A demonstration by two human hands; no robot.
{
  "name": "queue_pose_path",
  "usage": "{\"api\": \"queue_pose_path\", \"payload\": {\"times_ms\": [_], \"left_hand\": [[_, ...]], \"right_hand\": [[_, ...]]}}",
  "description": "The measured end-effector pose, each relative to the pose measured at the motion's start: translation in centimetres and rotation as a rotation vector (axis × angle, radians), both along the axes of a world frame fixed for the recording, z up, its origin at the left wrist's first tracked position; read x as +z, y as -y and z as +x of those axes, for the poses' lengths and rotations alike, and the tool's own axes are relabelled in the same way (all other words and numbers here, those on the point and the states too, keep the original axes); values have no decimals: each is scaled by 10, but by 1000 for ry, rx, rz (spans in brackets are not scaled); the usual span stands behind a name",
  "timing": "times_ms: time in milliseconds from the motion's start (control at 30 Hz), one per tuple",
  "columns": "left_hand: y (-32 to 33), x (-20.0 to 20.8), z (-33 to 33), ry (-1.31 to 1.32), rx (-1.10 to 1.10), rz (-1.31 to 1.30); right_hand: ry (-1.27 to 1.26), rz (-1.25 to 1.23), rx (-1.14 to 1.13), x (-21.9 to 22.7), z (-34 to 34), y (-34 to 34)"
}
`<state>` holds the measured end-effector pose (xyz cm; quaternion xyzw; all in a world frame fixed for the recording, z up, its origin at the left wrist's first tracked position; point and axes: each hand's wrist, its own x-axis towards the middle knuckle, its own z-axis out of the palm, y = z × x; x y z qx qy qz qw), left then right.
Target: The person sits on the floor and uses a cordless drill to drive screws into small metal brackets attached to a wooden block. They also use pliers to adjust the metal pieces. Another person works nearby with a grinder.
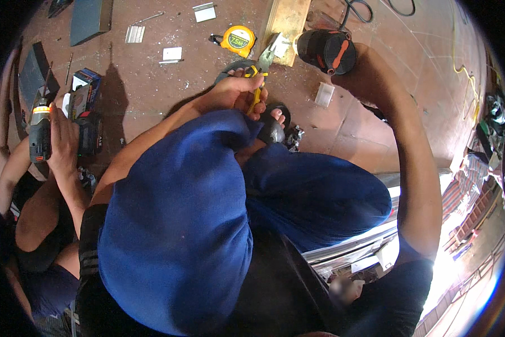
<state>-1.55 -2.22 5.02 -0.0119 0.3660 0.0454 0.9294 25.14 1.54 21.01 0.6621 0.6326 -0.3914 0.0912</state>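
My left hand is closed around the yellow handles of a pair of pliers. The grey jaws reach to a small metal piece lying at the end of a wooden block. Just right of the block, my right hand grips a black power tool with orange trim. Its front end faces the metal piece, and a bright light shows there; the exact kind of tool and most of my right fingers are hidden. My sandalled feet are close beneath the pliers.
A yellow tape measure and small metal plates lie on the reddish floor. Near the block sits a clear plastic box. At left, another person's hand holds a cordless drill. A black cable curls at the top.
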Motion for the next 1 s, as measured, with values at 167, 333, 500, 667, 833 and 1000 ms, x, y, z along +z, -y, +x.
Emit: {"api": "queue_pose_path", "payload": {"times_ms": [167, 333, 500, 667, 833, 1000], "left_hand": [[2, -8, -4, 91, -32, 60], [3, -22, -5, 150, -107, 20], [7, -18, -1, 2, -12, 59], [3, -17, 0, 53, -65, 73], [0, -24, 5, 32, -68, 88], [-7, -27, 11, 118, -103, 11]], "right_hand": [[-8, 64, 120, -15, 10, 1], [124, 257, 365, -34, 13, 1], [139, 172, 133, -23, -1, 3], [31, 121, 52, 0, -5, 17], [-9, 163, -288, 17, -5, 54], [-22, 72, -389, 11, -9, 65]]}}
